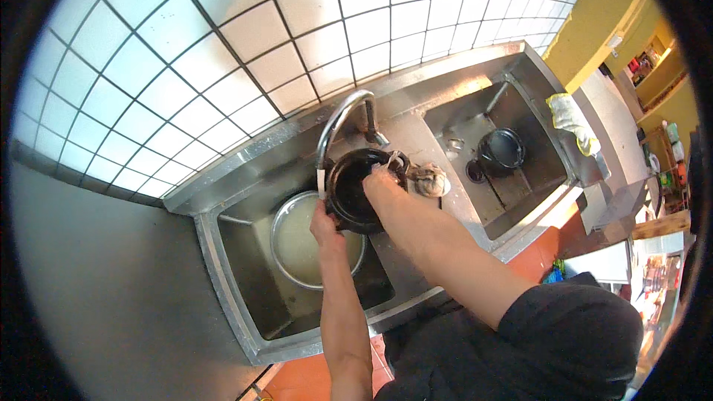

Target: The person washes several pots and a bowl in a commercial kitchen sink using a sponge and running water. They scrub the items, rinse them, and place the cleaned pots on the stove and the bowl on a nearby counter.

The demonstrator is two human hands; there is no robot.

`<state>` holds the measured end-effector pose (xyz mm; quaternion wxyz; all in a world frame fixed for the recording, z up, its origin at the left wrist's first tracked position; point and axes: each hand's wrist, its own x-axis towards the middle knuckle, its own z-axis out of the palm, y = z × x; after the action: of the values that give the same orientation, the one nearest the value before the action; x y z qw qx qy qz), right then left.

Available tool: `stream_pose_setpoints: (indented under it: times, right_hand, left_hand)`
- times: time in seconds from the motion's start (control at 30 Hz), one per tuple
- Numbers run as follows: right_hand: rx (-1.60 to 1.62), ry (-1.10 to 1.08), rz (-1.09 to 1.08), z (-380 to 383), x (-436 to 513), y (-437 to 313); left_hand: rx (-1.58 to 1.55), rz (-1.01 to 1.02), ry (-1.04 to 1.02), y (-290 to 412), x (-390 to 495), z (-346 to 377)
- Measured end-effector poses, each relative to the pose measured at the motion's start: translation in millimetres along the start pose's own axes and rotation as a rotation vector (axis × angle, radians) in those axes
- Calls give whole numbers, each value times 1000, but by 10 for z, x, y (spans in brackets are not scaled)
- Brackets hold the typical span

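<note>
A black round pot [353, 192] is held tilted at the divider between two steel sink basins, close under a chrome gooseneck faucet [341, 114]. My left hand [325, 224] grips its lower left rim side. My right hand [384, 177] reaches into the pot's opening near its upper right rim; its fingers are partly hidden, and whether it holds something cannot be told. Below the pot, a large round metal basin [301, 239] of cloudy liquid sits in the left sink. A crumpled cloth or scrubber [430, 180] lies on the divider just right of the pot.
In the right sink basin [535, 122] stand a dark pot [502, 150] and a small metal item [455, 143]. A white cloth with yellow edging [572, 120] hangs over the right rim. A white-tiled wall [362, 16] rises behind the sinks. Steel sheeting [128, 267] extends at left.
</note>
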<state>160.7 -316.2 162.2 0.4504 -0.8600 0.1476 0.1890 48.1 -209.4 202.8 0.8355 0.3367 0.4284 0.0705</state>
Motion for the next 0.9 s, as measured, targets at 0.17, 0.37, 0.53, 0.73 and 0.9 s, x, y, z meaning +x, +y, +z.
stream_pose_setpoints:
  times: [0.17,0.37,0.53,0.73,0.9]
  right_hand:
    - [-110,16,-26,173,69,-143]
    - [-583,-719,-426,-287,-199,-225]
    - [-1606,-1093,-1012,-725,-121,-185]
    - [-1303,-730,-1914,-436,253,-97]
    - [-1123,-609,-1298,-405,294,26]
  left_hand:
    - [683,389,30,14,-100,65]
    - [91,239,23,-94,96,163]
    - [500,385,179,-193,282,127]
    - [738,566,258,-199,229,223]
    - [580,696,209,-196,174,182]
